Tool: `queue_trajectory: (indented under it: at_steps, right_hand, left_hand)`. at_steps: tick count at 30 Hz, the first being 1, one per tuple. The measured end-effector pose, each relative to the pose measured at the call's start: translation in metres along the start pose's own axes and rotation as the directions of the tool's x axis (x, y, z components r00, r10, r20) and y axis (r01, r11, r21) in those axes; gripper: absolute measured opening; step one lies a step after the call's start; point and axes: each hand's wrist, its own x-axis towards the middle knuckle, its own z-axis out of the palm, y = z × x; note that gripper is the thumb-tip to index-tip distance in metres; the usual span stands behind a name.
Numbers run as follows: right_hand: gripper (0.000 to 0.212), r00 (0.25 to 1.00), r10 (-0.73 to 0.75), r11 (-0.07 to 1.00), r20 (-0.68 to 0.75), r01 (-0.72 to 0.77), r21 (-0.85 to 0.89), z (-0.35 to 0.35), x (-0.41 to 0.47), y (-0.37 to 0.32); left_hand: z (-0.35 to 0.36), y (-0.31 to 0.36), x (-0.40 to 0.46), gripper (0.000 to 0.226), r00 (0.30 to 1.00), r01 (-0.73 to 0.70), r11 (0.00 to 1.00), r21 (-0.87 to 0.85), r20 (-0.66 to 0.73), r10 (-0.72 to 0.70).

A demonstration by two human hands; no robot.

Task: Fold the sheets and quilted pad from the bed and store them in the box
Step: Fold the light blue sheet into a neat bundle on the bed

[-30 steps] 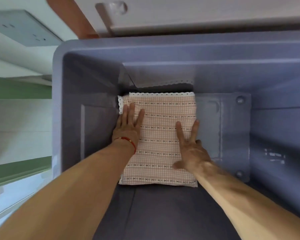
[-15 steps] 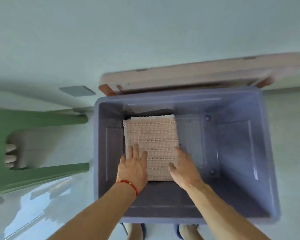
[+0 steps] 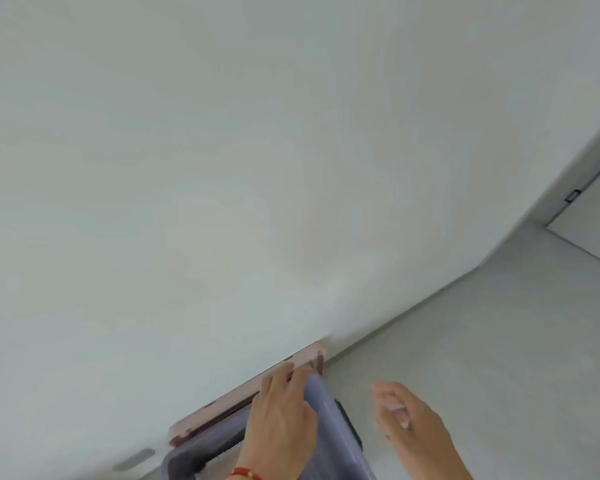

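The blue-grey storage box (image 3: 329,427) shows only at the bottom edge of the view, tilted by the camera angle. Its pink lid (image 3: 215,410) leans against the wall behind it. My left hand (image 3: 281,420), with a red bracelet on the wrist, hovers over the box's far right corner with its fingers stretched toward the lid and rim. My right hand (image 3: 409,420) is in the air to the right of the box, above the floor, fingers loose and holding nothing. My left arm and the frame edge hide the folded checked cloth inside the box.
A plain pale wall (image 3: 222,168) fills most of the view. Light floor (image 3: 482,341) stretches to the right of the box. A grey wall socket plate (image 3: 134,459) sits low on the left. A door edge (image 3: 596,216) stands at the far right.
The view has swung up from the box interior to the wall. Both hands have lifted off the folded cloth: the left is now at the box's far rim, the right outside the box.
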Motion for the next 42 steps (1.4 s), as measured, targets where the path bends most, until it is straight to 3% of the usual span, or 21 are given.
queue_trajectory:
  at_steps: [3,7,16,21,24,31,37,41,42]
  right_hand:
    - [0.031,0.968,-0.038,0.995,-0.249,0.061,0.084,-0.079,-0.039,-0.04]
    - [0.029,0.843,-0.075,0.969,-0.532,0.186,0.16,-0.157,-0.081,-0.06]
    - [0.03,0.573,-0.039,0.942,-0.819,0.295,0.162,-0.336,-0.154,0.009]
    - [0.032,0.485,0.069,0.94,-0.872,0.262,0.22,-0.434,-0.191,0.08]
    - [0.031,0.399,0.149,0.939,-0.905,0.23,0.257,-0.483,-0.195,0.122]
    - [0.027,0.3,0.311,0.933,-0.902,0.084,0.35,-0.58,-0.156,0.214]
    - [0.028,0.115,0.468,0.884,-0.876,-0.04,0.467,-0.665,-0.108,0.277]
    - [0.025,0.031,0.586,0.809,-0.809,-0.077,0.583,-0.703,-0.076,0.327]
    - [0.025,0.04,0.622,0.782,-0.782,-0.086,0.617,-0.707,-0.07,0.335]
  left_hand:
    - [-0.042,0.074,0.019,0.05,0.967,-0.24,0.965,-0.105,-0.111,0.229]
    - [-0.075,0.165,0.036,0.048,0.857,-0.514,0.841,-0.167,-0.131,0.498]
    - [-0.057,0.409,0.042,0.036,0.719,-0.657,0.625,-0.422,-0.101,0.688]
    - [0.003,0.548,0.037,0.029,0.664,-0.636,0.548,-0.543,-0.023,0.747]
    - [0.054,0.617,0.045,0.031,0.566,-0.684,0.5,-0.531,0.046,0.823]
    - [0.171,0.752,0.119,0.048,0.311,-0.75,0.45,-0.484,0.343,0.886]
    - [0.241,0.87,0.203,0.043,0.098,-0.73,0.36,-0.581,0.432,0.897]
    - [0.289,0.948,0.245,0.04,-0.041,-0.738,0.289,-0.609,0.469,0.882]
    - [0.297,0.957,0.249,0.039,-0.057,-0.742,0.286,-0.606,0.482,0.874]
